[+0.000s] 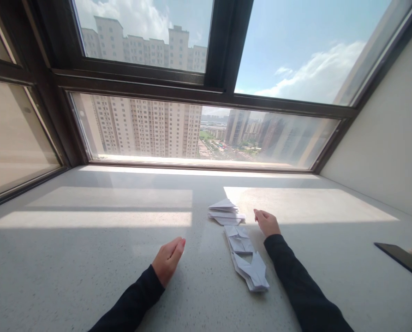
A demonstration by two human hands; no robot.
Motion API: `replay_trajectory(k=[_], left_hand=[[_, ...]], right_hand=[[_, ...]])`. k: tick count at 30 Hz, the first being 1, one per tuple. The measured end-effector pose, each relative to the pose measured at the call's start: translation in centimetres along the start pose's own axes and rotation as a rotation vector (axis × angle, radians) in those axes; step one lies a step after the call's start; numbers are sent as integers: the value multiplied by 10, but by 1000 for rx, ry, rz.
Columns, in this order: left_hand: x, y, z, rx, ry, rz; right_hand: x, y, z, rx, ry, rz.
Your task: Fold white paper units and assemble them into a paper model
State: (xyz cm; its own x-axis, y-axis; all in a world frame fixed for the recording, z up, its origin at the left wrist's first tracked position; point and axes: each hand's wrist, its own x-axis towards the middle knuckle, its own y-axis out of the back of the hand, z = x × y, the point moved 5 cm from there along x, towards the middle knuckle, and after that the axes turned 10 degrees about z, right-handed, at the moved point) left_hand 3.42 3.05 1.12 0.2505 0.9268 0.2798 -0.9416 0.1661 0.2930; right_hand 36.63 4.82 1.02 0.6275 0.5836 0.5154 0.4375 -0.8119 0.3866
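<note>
White folded paper pieces lie on the pale speckled sill, between my two hands. Farthest off is a stack of folded paper [226, 213] with layered, pointed edges. Nearer to me, a square-looking folded paper [239, 239] adjoins a stack of angular folded paper [252, 271]. My right hand [267, 222] rests just right of the far stack, apart from it, with its fingers curled in. To the left of the papers, my left hand [169, 260] is closed in a loose fist, thumb uppermost. Nothing shows in either hand, and no paper is touched.
The wide speckled sill [88, 258] carries bright patches of sunlight. Dark window frames [199, 167] border its far side, with tall buildings outside. A white wall [385, 124] stands on the right. A dark flat object [401, 260] lies at the right edge, partly out of view.
</note>
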Motion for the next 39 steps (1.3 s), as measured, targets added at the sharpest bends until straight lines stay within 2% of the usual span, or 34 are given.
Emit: replay_trajectory(k=[2,5,8,10,13,16,17,19,21,24,27,30,33,35,37,39], left_hand=[[-6,-7,13,150,-160,-46],[-22,-30,36,307,-404,-164],[-37,-69,55,444,-602,-293],[-41,-100,65,505,-710,-367],[-35,-139,71,548,-787,-404],[-20,-157,61,601,-714,-439],[-16,-156,54,625,-665,-436],[-9,-141,37,666,-582,-401],[-5,-113,19,708,-526,-323],[-2,-57,-5,815,-438,-187],[3,-1,-19,951,-344,-3],[9,38,-27,991,-203,138],[15,54,-34,890,-150,200],[16,53,-34,761,-209,188],[14,46,-30,612,-303,112],[10,38,-21,505,-378,24]], right_hand=[[1,1,-9,-25,61,-2],[0,-9,-26,-42,179,-42],[-3,-29,-39,-39,300,-136],[-4,-47,-45,-93,388,-242],[-7,-72,-44,-226,486,-444],[-8,-80,-35,-276,517,-551],[-9,-78,-32,-283,521,-559],[-12,-73,-25,-305,522,-553],[-19,-66,-20,-331,507,-516],[-45,-64,-20,-369,468,-455],[-89,-76,-40,-372,447,-432],[-135,-88,-82,-287,487,-453],[-160,-91,-126,-115,528,-565],[-156,-82,-143,-20,529,-568],[-140,-72,-146,-26,546,-502],[-124,-67,-139,-79,572,-445]])
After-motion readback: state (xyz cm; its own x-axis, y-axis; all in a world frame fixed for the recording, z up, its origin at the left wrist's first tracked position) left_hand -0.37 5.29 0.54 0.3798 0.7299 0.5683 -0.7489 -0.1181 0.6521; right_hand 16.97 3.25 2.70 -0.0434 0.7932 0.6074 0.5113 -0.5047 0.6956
